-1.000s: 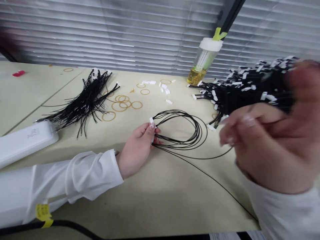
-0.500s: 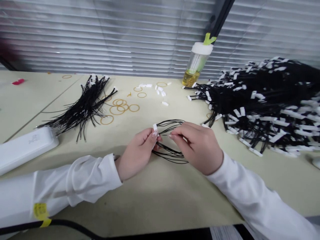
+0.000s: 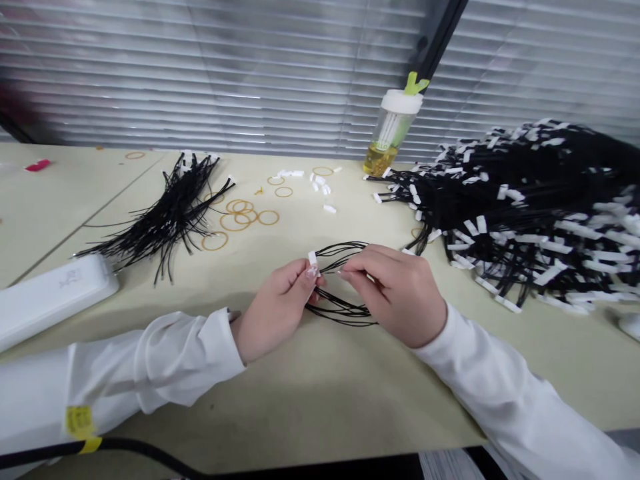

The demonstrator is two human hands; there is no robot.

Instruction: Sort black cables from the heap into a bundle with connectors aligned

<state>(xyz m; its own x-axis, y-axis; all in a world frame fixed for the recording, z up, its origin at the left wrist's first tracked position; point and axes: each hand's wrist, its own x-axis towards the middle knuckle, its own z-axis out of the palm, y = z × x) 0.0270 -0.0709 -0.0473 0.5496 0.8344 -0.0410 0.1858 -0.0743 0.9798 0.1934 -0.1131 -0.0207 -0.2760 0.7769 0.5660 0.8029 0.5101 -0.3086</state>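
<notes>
My left hand (image 3: 280, 303) pinches a small white connector (image 3: 313, 257) between thumb and fingers. From it, thin black wires (image 3: 345, 312) loop out to the right in two bundles, one above and one below the fingertips. My right hand (image 3: 397, 290) is closed in a pinch a little to the right of the connector, its thumb and forefinger on the end of a thin black wire that points at the connector. The far ends of the looped wires pass behind my right hand and are hidden.
A large heap of black wires with white connectors (image 3: 540, 193) fills the right. Beyond the hands lie rubber bands (image 3: 269, 217), loose white connectors (image 3: 329, 209) and a bottle (image 3: 393, 133) of yellow liquid. A wire bundle (image 3: 170, 210) and a white device (image 3: 60, 297) are at left.
Both hands stay almost in place. The view has shifted very slightly, and the connector in my left hand sits a few pixels further right, nearer my right fingertips.
</notes>
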